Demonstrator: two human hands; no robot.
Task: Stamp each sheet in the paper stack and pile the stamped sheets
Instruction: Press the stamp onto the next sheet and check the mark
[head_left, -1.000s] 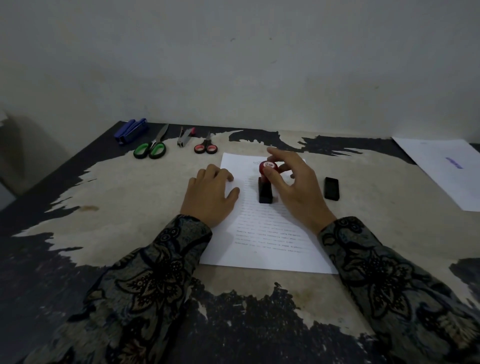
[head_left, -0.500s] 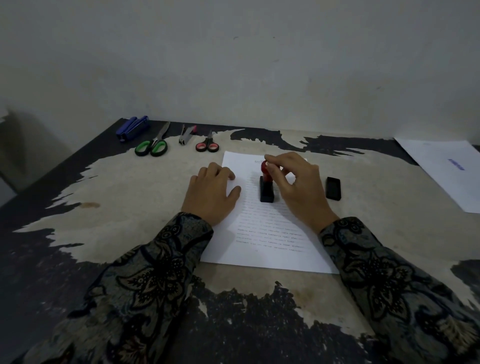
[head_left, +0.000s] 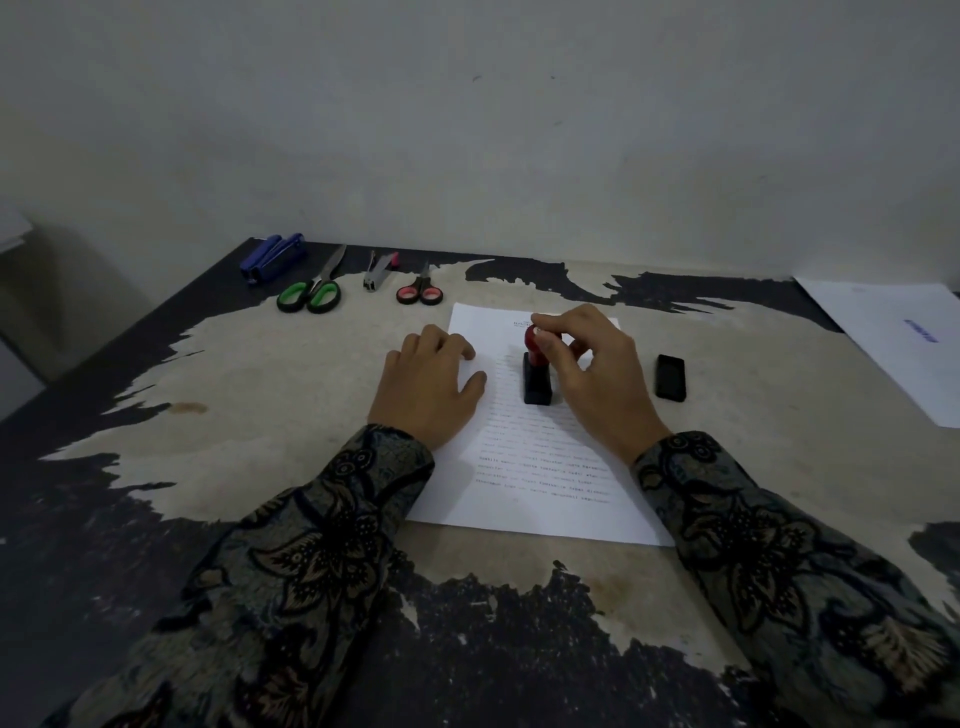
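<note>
**One sheet under the stamp, one already set aside**

Head view: the right hand (head_left: 597, 379) has its grip pinched around the red round knob of the black-bodied rubber stamp (head_left: 537, 371), fingertips and thumb curled on the knob. The stamp stands upright with its base on the upper middle of the white printed paper sheet (head_left: 540, 467), which lies flat on the bench (head_left: 260, 415) directly in front of the person. The left hand (head_left: 428, 392) lies on the sheet's left edge, fingers loosely bent and holding nothing, seemingly pinning the paper. Whether more sheets lie beneath the top one cannot be told. A second white sheet with a blue mark (head_left: 898, 343) rests well apart at the bench's far right, probably the stamped pile. A small black rectangular ink pad or cap (head_left: 670, 377) lies just beside the right hand.

Risks, as I judge them: the stamp could rock on lifting and smear the print; the sheet may cling to the stamp and rise if the left hand eases off; the mark lands over printed lines, so legibility could suffer.

The bench top is dark with large worn pale patches. Along its far edge sit a blue stapler (head_left: 272, 257), green-handled scissors (head_left: 311, 291), a metal staple remover (head_left: 379, 270) and small red-handled scissors (head_left: 420, 291). Behind is a plain pale wall (head_left: 467, 130); the light is dim.
</note>
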